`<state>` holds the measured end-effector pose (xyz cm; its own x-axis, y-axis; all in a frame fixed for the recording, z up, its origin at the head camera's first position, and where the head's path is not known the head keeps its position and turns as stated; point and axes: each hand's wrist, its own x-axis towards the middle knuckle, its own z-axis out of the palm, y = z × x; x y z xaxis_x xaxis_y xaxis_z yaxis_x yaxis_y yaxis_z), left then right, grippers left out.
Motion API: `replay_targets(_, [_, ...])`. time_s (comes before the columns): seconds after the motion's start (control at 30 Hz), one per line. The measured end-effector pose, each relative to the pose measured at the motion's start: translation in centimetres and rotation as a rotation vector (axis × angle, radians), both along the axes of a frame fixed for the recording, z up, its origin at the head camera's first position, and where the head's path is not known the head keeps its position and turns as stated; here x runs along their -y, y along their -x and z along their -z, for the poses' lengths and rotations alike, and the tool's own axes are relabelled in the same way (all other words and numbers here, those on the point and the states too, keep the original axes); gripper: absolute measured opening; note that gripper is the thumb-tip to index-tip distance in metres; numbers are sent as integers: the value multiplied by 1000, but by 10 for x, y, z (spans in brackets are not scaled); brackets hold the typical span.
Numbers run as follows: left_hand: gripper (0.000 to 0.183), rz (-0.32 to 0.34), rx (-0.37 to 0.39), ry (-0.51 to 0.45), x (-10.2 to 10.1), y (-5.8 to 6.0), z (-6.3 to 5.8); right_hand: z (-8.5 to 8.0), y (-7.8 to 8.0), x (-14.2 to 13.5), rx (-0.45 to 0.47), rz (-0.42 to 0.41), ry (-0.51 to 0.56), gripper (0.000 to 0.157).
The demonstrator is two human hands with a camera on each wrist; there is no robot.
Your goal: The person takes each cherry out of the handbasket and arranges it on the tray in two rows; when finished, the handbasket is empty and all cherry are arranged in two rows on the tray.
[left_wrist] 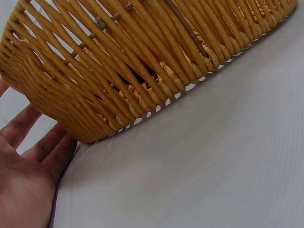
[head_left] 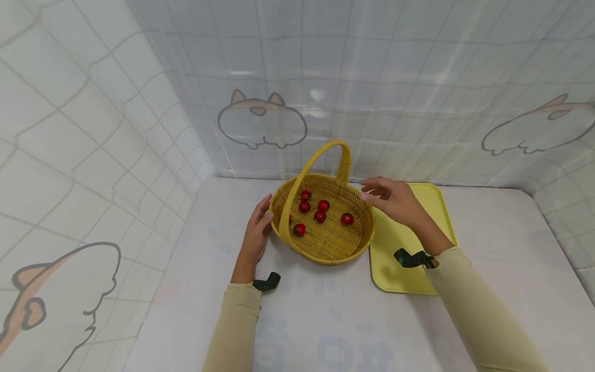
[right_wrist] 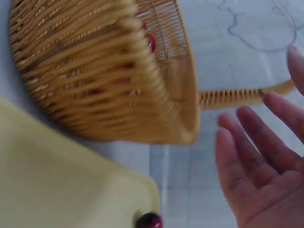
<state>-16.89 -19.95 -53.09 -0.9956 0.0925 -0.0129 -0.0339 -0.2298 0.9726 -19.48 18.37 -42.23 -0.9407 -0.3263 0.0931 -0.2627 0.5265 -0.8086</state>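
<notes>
A yellow woven basket (head_left: pixel 334 248) with a tall arched handle (head_left: pixel 344 160) stands on the table, several red cherries (head_left: pixel 319 216) lying inside. My left hand (head_left: pixel 256 232) rests against the basket's left side, its fingers fairly straight along the wicker in the left wrist view. Over the yellow tray (head_left: pixel 386 268), my right hand (head_left: pixel 392 199) hovers beside the basket's right rim, fingers spread and holding nothing. Another dark red cherry (right_wrist: pixel 149 221) is at the tray's corner in the right wrist view; in the head view it is hidden.
The tray lies flat just right of the basket, partly under my right forearm. A white table cloth (head_left: pixel 297 330) covers the surface. Behind and to the left hang tile-patterned curtains (head_left: pixel 395 103) with cartoon animals.
</notes>
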Motion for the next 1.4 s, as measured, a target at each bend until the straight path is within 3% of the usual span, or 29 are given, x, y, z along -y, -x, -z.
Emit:
replay_targets(0.17, [51,6,2,0,0,1,-1,-6,5,13,-1,-137,-56,43])
replay_targets(0.53, [51,15,-16,28,0,-1,-3,-12,15,46,130,-309,-154,43])
replay_targets(0.9, [51,16,-12,38,1,0,-3,-17,25,92,175,-461,-223,45])
replay_targets(1.1, [51,13,-24,51,0,-1,-4,-14,35,115,140,-542,-340,46])
replay_targets(1.4, [50,15,-11,48,0,-1,-4,2,43,138,157,-622,-380,40])
